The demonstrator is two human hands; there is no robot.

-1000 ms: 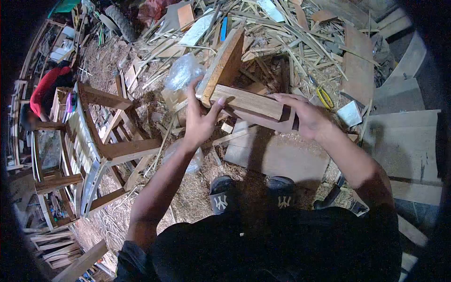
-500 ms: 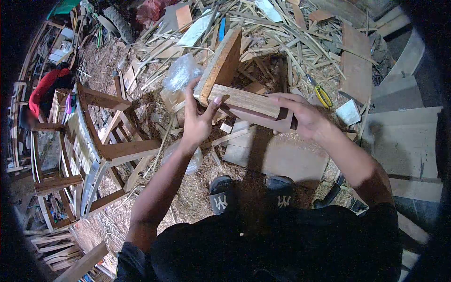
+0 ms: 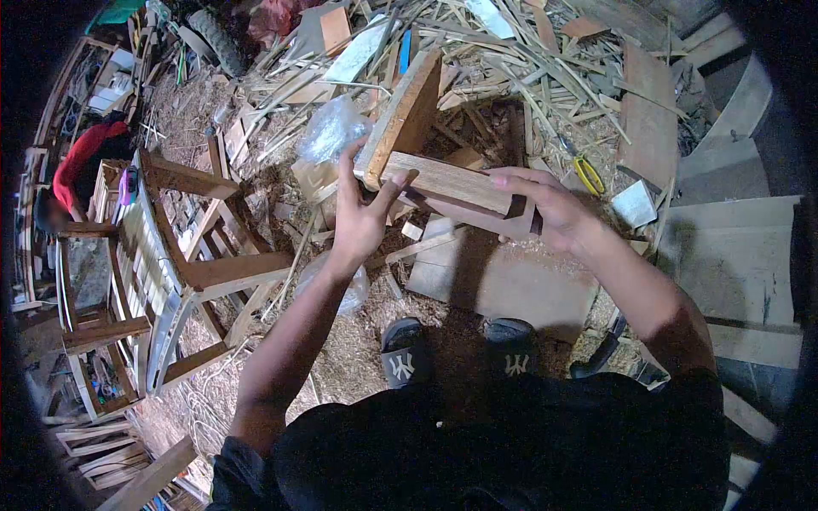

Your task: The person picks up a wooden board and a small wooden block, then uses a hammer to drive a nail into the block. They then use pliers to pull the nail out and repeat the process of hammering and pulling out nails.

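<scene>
Both hands hold a wooden piece made of two boards meeting at a corner. One thick board point(image 3: 399, 119) points away from me, and a shorter striped-grain board point(image 3: 456, 183) runs across to the right. At the corner, my left hand point(image 3: 362, 217) grips with its thumb on the short board and its fingers behind the long one. My right hand point(image 3: 550, 204) is closed round the right end of the short board, some fingers hidden underneath. A clear plastic bag point(image 3: 332, 129) lies just beyond my left hand.
A wooden chair frame point(image 3: 183, 264) stands at my left, with a person in a red sleeve point(image 3: 72, 166) behind it. Wood strips point(image 3: 520, 60) are heaped ahead. Yellow-handled pliers point(image 3: 588, 175), a white block point(image 3: 634, 203) and a flat board point(image 3: 511, 281) lie on the sawdust-strewn floor.
</scene>
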